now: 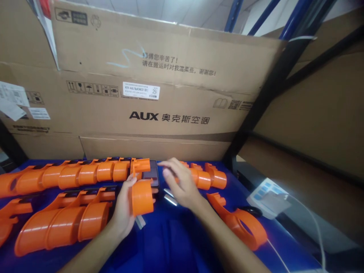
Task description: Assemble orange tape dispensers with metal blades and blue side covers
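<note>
My left hand grips an orange plastic part with a wide rounded band and a narrow upper arm. The fingers wrap behind it. My right hand hovers to its right, thumb and index finger apart, holding nothing. Between the hands, farther back, a dark phone-like slab lies on the blue surface. Shiny metal strips lie below my right hand; another metal piece shows under the held part.
Similar orange parts stand in a back row, a front-left row and behind my right hand. One ring-shaped part lies at right, near a white-and-blue box with a cable. A large carton stands behind.
</note>
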A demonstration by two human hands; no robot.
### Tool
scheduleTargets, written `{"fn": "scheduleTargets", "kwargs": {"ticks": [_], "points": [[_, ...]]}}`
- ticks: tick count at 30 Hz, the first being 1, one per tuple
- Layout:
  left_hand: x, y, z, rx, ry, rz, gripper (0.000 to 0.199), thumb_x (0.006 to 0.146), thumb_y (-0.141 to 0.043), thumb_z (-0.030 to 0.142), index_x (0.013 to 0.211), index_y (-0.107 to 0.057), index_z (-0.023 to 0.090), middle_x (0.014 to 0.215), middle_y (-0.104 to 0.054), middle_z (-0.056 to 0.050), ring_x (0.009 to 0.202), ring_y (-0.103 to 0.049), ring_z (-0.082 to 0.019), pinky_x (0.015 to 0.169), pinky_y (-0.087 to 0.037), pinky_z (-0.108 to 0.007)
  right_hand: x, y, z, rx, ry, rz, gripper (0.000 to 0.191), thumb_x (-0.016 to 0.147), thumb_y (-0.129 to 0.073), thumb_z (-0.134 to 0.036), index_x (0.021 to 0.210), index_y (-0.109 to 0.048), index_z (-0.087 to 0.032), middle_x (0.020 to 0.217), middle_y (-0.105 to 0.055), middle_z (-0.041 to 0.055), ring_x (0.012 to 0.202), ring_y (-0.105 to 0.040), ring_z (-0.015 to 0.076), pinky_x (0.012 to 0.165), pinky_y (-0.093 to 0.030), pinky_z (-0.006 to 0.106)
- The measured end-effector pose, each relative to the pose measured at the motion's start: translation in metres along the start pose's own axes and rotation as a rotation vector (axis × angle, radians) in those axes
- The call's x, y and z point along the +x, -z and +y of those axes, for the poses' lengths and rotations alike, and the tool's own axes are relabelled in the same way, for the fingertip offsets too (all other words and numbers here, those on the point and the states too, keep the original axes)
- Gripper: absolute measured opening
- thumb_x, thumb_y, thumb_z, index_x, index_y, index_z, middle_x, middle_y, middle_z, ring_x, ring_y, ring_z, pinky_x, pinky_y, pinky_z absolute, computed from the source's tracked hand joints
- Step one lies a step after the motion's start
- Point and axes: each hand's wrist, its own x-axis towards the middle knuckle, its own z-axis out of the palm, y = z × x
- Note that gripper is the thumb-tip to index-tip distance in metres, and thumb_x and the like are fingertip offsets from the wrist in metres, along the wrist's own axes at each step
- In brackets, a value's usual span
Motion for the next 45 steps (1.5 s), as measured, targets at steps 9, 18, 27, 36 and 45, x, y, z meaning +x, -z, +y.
{"fn": "scheduleTargets", "kwargs": {"ticks": [9,18,27,36,45], "points": [[-0.006,-0.004,-0.002,0.094,0.027,0.016,0.034,0.085,-0.067,0.044,0.104,-0.065,0.015,0.103,-0.079,-0.012,0.087,-0.079,-0.03,0.068,-0.066,-0.037,-0.021,-0.017,0.032,-0.311,-0.372,-0.366,0.018,0.088,-0.066,-0.028,0.101,-0.072,-0.017,0.094,-0.076,0.0143,0.089,-0.072,0.0292,0.073,-0.047,0.032],[-0.003,0.001,-0.004,0.111,0.047,-0.009,0.035,0.083,-0.068,0.045,0.1,-0.063,0.015,0.103,-0.078,-0.015,0.087,-0.079,-0.032,0.06,-0.065,-0.035,-0.029,-0.001,0.034,-0.365,-0.392,-0.502,0.027,0.086,-0.069,-0.024,0.113,-0.068,-0.021,0.111,-0.074,0.0107,0.1,-0.07,0.0264,0.074,-0.045,0.028],[-0.003,0.004,-0.005,0.146,0.029,-0.056,0.033,0.083,-0.071,0.043,0.103,-0.06,0.019,0.092,-0.078,-0.01,0.091,-0.079,-0.034,0.067,-0.065,-0.038,-0.033,0.002,0.024,-0.445,-0.421,-0.566,0.013,0.083,-0.061,-0.011,0.086,-0.072,-0.018,0.097,-0.075,0.0128,0.089,-0.07,0.026,0.067,-0.043,0.028],[0.001,0.006,-0.012,0.173,0.028,-0.094,0.044,0.083,-0.074,0.044,0.114,-0.051,0.024,0.081,-0.077,-0.003,0.079,-0.079,-0.032,0.067,-0.063,-0.04,-0.028,0.011,0.017,-0.484,-0.353,-0.511,0.003,0.08,-0.061,-0.017,0.079,-0.063,-0.018,0.082,-0.071,0.0103,0.077,-0.067,0.0252,0.061,-0.035,0.03],[-0.005,-0.001,-0.013,0.137,0.038,-0.05,0.044,0.081,-0.075,0.04,0.114,-0.051,0.024,0.073,-0.071,0.001,0.082,-0.079,-0.036,0.068,-0.063,-0.045,-0.02,0.008,0.027,0.433,-0.337,0.029,0.007,0.09,-0.053,-0.025,0.084,-0.05,-0.023,0.067,-0.062,-0.0027,0.054,-0.058,0.0132,0.05,-0.042,0.023]]}}
